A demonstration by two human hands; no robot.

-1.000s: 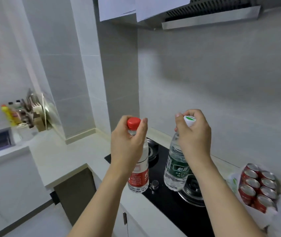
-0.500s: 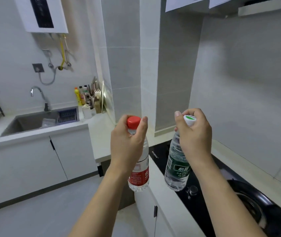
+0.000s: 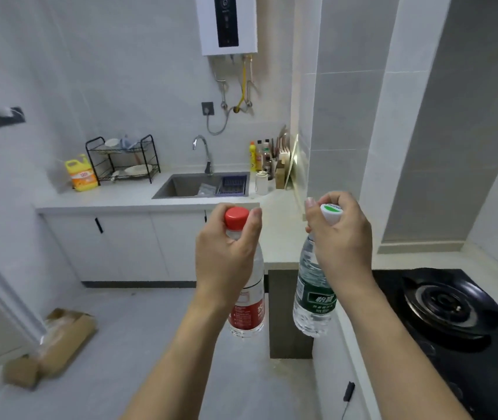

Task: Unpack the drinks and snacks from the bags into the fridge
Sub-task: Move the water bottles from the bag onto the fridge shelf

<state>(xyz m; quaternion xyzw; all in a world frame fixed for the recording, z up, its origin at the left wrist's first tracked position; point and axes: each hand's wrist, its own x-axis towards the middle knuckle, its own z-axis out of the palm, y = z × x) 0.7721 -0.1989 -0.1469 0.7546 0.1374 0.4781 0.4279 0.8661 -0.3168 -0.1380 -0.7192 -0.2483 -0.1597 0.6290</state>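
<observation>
My one head-worn camera looks forward and down, close over my raised forearms, toward the far sink (image 3: 202,185) and worktop (image 3: 114,197).

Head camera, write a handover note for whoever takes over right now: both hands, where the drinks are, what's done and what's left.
Left hand: grips the red-cap bottle at the neck, bottle hanging in the air.
Right hand: grips the green-label bottle at the cap, also in the air.
Both bottles are off the counter, carried between the sink and the stove.
Done: two bottles picked up.
Left: no fridge or bags in view; find the fridge, put both bottles in, then go back for whatever remains.
</observation>
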